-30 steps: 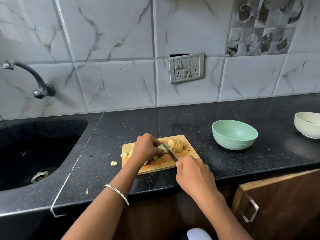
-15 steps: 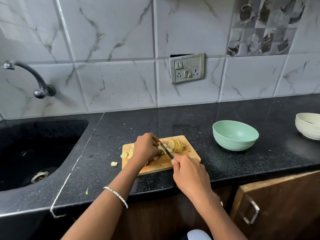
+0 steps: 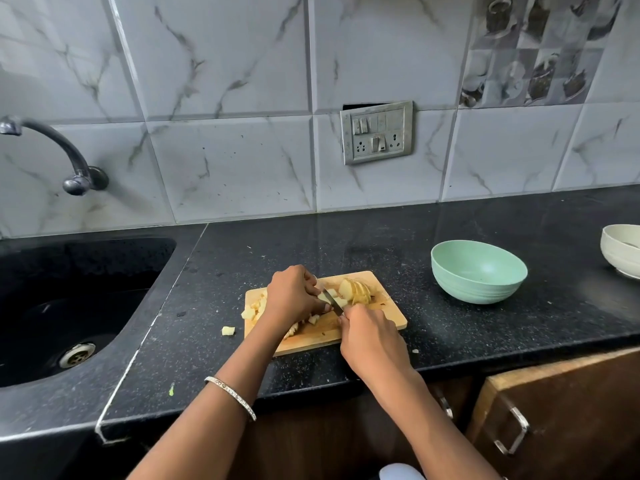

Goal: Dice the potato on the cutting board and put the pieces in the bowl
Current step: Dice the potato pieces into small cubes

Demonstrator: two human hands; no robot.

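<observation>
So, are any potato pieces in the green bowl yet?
No, the green bowl shows a bare inside; cut pieces lie on the cutting board.

We see 2 bare forearms point(image 3: 412, 403); 1 thin silver bangle point(image 3: 230, 396) with fine beading rings the left wrist, lower centre of frame.

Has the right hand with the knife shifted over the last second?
Yes. The right hand has slid left along the rectangular wooden cutting board, closer to the left hand.

Black sink point(image 3: 86, 271) under a curved tap point(image 3: 74, 157), grey switch plate point(image 3: 376, 132) on the tiles point(image 3: 225, 168), white bowl point(image 3: 620, 251) far right
</observation>
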